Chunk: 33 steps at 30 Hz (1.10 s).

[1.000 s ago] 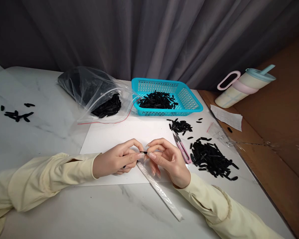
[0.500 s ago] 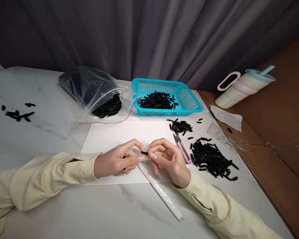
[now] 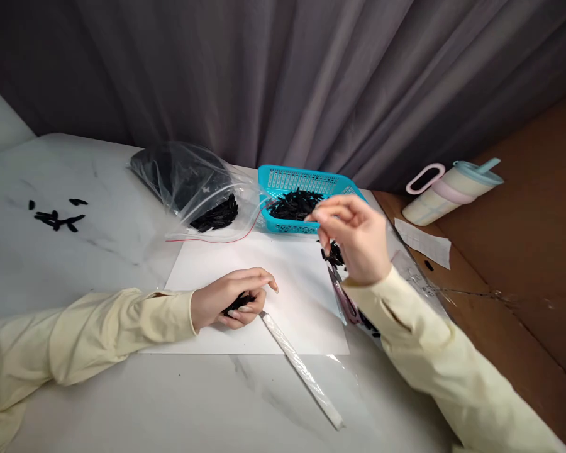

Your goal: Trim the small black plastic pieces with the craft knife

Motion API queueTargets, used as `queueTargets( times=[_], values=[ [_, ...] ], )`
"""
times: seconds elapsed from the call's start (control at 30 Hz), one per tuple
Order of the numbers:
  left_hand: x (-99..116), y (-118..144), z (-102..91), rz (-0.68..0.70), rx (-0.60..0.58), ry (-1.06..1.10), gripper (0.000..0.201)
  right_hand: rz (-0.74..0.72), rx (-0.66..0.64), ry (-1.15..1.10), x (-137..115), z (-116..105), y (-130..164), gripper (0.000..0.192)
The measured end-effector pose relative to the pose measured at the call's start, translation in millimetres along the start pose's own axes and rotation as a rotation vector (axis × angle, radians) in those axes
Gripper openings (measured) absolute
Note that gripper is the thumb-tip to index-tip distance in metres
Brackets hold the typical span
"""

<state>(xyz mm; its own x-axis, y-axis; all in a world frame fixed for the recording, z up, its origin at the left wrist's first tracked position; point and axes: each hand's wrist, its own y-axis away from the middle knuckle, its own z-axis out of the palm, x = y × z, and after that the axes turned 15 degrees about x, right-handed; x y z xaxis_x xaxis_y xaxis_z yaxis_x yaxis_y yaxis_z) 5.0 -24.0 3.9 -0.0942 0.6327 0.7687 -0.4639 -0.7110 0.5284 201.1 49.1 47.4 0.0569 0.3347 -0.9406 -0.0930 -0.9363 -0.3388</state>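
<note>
Marble table [image 3: 99, 390], grey curtain [image 3: 264, 75], white sheet [image 3: 264, 264]

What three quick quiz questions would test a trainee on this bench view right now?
1. True or false: the left hand rests on the white sheet, closed on small black pieces.
2. The right hand is raised near which thing? A. turquoise basket B. tumbler C. plastic bag
3. Which thing lies partly under the right sleeve beside the sheet?

Key: 1 true; 2 A; 3 pink snips.
</note>
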Motion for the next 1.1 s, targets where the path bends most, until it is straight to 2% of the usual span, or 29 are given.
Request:
queueTargets(
  times=[0.1, 0.17, 0.23, 0.3, 0.33, 0.43, 0.5, 0.6, 0.67, 0.83, 0.9, 1.0, 1.1],
  values=[
    [2, -3, -2.7, -0.044, -0.002, 0.048, 0.022, -0.171, -0.058, 0.436, -9, 7, -45, 0.009],
    [2, -4, -4.2, -0.068, -0.004, 0.071, 0.027, -0.243, -0.097, 0.541, -17, 12, -46, 0.013],
    [2, -6, -4.9, -0.084, -0.008, 0.086, 0.031, -0.299, -0.219, 0.563, -26, 16, -21, 0.010],
    [1, -6, -4.1, -0.076, -0.004, 0.086, 0.038, -0.394, -0.541, 0.558, -30, 20, 18, 0.009],
    [0, -6, -3.1, -0.052, 0.006, 0.079, 0.041, -0.419, -0.600, 0.542, -30, 21, 38, 0.015],
    [-1, -4, 1.2, 0.072, 0.050, 0.032, 0.047, -0.411, -0.611, 0.600, -20, 26, 83, 0.028],
    [-2, -2, 4.1, 0.112, 0.069, 0.000, 0.049, -0.371, -0.582, 0.593, -9, 29, 96, 0.026],
    [-2, 0, 6.3, 0.099, 0.058, -0.032, 0.048, -0.306, -0.553, 0.433, 3, 29, 98, 0.021],
    [-1, 1, 6.0, 0.083, 0.029, -0.056, 0.046, -0.211, -0.496, 0.322, 6, 25, 97, 0.017],
    [-1, -1, 3.3, 0.061, -0.016, -0.104, 0.037, 0.352, -0.230, 0.031, 10, 7, 99, 0.017],
    [-2, -1, 2.9, 0.082, -0.008, -0.120, 0.035, 0.507, -0.152, -0.113, 12, 1, 100, 0.017],
    [-4, -2, 2.9, 0.094, -0.038, -0.146, 0.037, 0.606, -0.106, -0.224, 17, -3, 101, 0.018],
    [-5, -2, 2.9, 0.088, -0.060, -0.173, 0.038, 0.626, -0.110, -0.236, 19, -3, 103, 0.019]
  ],
)
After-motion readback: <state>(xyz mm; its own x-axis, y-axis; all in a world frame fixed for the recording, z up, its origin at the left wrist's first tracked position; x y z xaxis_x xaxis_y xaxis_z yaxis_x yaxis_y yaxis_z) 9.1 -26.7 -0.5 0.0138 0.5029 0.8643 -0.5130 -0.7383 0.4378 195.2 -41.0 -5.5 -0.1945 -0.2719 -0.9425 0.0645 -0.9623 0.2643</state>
